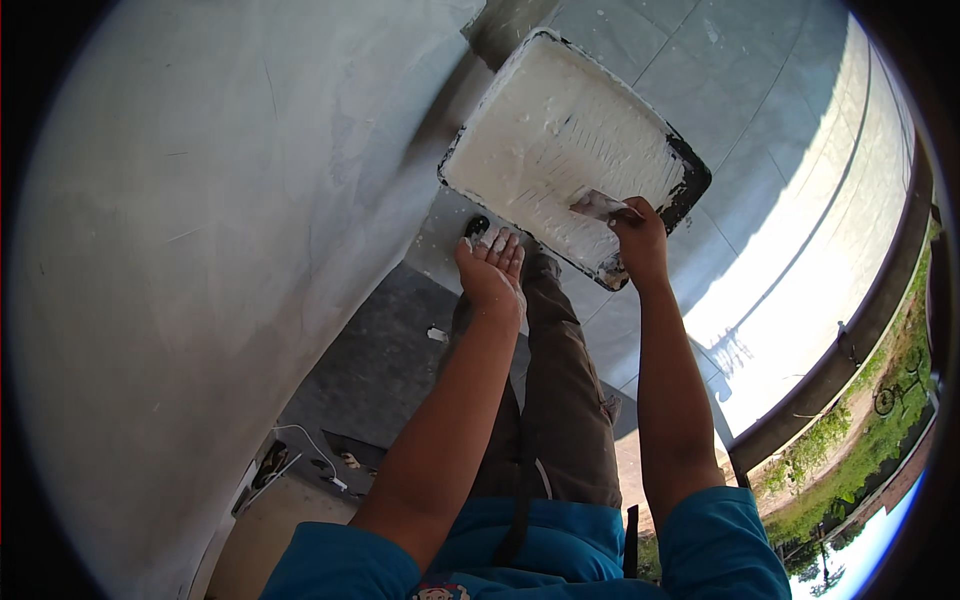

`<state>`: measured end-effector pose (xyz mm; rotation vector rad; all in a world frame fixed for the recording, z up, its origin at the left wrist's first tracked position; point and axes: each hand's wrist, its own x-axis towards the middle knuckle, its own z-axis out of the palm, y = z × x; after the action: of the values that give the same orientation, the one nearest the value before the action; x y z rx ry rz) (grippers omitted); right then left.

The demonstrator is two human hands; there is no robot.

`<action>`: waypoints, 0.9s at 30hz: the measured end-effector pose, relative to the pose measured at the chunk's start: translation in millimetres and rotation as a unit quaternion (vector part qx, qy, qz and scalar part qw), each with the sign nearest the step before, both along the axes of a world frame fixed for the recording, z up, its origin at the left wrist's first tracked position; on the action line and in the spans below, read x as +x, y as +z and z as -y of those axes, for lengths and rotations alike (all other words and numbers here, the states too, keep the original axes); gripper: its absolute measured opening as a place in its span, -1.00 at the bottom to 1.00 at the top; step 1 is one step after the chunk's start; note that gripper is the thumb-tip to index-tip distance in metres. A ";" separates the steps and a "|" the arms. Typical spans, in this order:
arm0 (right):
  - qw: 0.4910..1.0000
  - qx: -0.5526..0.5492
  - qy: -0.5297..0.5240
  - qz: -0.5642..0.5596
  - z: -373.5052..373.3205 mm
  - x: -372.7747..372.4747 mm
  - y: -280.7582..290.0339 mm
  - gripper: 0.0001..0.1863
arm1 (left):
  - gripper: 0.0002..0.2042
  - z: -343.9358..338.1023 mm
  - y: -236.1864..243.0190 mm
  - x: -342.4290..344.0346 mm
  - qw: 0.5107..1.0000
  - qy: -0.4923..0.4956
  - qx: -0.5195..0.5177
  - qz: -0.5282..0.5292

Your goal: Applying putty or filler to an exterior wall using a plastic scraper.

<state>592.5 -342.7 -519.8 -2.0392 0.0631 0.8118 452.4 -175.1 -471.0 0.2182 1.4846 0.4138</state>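
Remotely, I observed the right hand (642, 238) clamped on a flat, white-smeared grey scraper (600, 205) above the near-right part of a rectangular black tray (692, 184), long axis far-left to near-right, lying far and right of the palm-up, unclenched left hand (492, 278).

No lettering, label, number or sign can be read on the tray (692, 180), wall (220, 210) or shirt (545, 525).
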 end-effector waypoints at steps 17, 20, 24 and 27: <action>0.805 0.482 -0.187 -0.290 -50.7 -5.9 215.6 -0.75 | -0.55 -59.7 277.6 -7.6 0.863 -0.298 0.402 0.072; 0.767 0.553 -0.139 -0.295 -78.0 -4.5 271.2 -0.59 | -0.59 -63.3 356.1 -12.7 0.735 -0.370 0.567 0.031; 0.768 0.569 -0.120 -0.270 -104.3 -19.0 347.0 -0.77 | -0.63 -65.9 440.2 -46.8 0.647 -0.359 0.671 -0.042; 0.757 0.596 -0.147 -0.223 -138.4 -36.0 399.9 -0.84 | -0.63 -85.1 484.3 -88.4 0.582 -0.366 0.720 -0.095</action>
<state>556.6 -204.3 -120.0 -0.5778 0.0970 0.7952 364.0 -90.0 13.3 2.1585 0.7438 0.8320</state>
